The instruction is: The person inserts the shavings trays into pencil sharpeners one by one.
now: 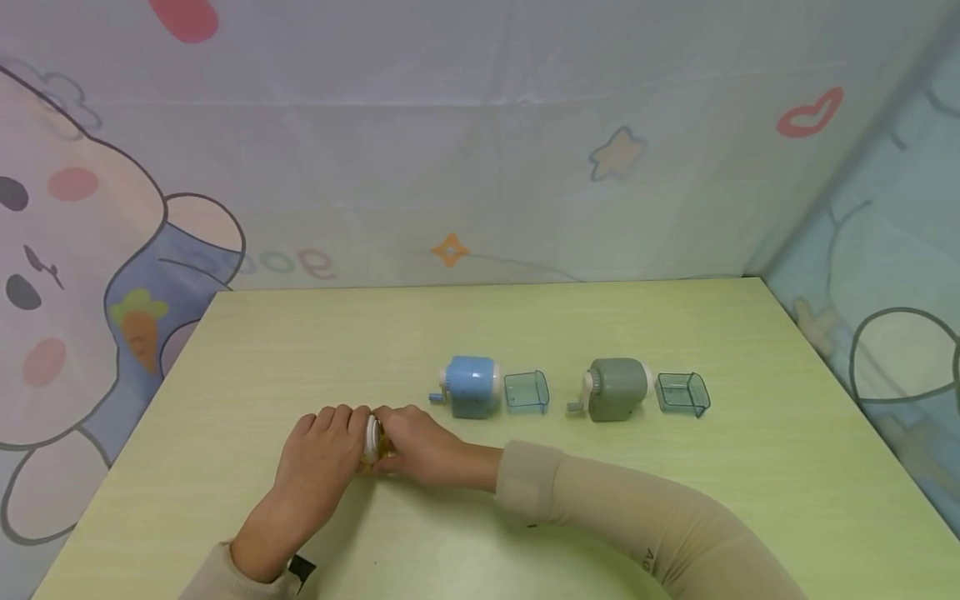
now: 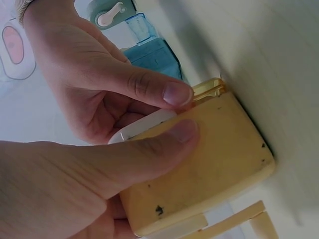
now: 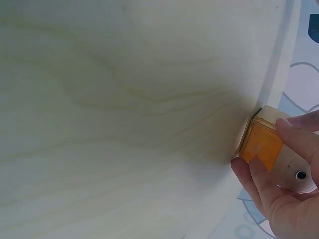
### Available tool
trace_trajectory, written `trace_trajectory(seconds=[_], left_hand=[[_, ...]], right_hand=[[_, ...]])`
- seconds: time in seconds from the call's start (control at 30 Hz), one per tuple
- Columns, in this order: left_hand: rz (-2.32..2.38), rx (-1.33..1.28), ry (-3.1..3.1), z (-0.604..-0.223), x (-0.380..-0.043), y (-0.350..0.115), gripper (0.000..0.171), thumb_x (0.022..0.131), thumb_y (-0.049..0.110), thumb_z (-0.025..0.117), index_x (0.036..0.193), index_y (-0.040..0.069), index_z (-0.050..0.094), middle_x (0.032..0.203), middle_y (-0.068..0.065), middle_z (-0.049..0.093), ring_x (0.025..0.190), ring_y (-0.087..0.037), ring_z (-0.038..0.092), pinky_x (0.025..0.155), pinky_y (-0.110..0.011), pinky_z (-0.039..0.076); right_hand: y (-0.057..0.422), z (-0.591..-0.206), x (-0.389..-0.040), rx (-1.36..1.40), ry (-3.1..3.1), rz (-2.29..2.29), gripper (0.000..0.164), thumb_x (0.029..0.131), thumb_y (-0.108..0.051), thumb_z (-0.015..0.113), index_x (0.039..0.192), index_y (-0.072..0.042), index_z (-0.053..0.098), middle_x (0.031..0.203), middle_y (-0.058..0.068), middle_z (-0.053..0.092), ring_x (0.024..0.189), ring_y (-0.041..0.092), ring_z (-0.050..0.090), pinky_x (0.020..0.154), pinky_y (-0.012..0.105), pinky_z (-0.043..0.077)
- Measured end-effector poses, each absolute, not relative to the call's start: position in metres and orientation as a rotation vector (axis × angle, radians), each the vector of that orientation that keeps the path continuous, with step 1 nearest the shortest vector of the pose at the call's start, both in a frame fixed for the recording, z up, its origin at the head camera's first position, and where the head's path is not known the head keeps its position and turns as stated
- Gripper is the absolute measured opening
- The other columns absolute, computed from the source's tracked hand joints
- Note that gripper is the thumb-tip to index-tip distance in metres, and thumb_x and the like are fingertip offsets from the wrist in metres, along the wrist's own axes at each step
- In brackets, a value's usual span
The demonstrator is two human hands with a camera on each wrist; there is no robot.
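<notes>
A yellow crank pencil sharpener (image 2: 224, 139) sits between both hands, low over the table's left half. My left hand (image 1: 318, 454) grips its body, the thumb lying along one flat side in the left wrist view. The sharpener's yellow crank (image 2: 239, 219) shows below that hand. On the opposite end, my right hand (image 1: 427, 450) pinches the see-through orange-yellow drawer (image 3: 263, 147) between thumb and fingers. This drawer lies at the white end plate (image 3: 294, 167), which has a round hole. In the head view the hands hide most of the sharpener.
Right of the hands stands a blue pencil sharpener (image 1: 472, 387), a clear drawer (image 1: 527, 393) beside it. Farther right is a grey-green pencil sharpener (image 1: 618, 390) with another clear drawer (image 1: 682, 393). The pale wooden table (image 1: 637, 525) meets a printed cloth (image 1: 480, 167) behind.
</notes>
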State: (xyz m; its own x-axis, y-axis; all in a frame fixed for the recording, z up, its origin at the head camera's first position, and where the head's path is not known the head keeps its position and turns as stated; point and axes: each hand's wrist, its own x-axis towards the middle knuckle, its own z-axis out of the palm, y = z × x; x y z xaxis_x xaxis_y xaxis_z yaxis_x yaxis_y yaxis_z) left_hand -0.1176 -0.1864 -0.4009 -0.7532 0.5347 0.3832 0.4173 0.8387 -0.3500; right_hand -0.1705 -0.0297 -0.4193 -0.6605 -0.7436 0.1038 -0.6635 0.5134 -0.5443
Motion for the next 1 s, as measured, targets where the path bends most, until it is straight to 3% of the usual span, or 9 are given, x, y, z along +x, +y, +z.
trace_trajectory(seconds=[1.0], left_hand=[[0.288,-0.700,-2.563,-0.4043,-0.1177,-0.1882,0.057,0.057,0.006,0.083,0.101,-0.001,0.048,0.083,-0.012,0.051,0.078,-0.026,0.051,0.063,-0.035,0.045]], right_hand=[[-0.0324,-0.4185,-0.1700,-1.221,2.631,-0.846,0.040,0.073,-0.022,0.077,0.100,-0.006,0.052,0.082,-0.006,0.053,0.069,0.004,0.046,0.059,0.013,0.038]])
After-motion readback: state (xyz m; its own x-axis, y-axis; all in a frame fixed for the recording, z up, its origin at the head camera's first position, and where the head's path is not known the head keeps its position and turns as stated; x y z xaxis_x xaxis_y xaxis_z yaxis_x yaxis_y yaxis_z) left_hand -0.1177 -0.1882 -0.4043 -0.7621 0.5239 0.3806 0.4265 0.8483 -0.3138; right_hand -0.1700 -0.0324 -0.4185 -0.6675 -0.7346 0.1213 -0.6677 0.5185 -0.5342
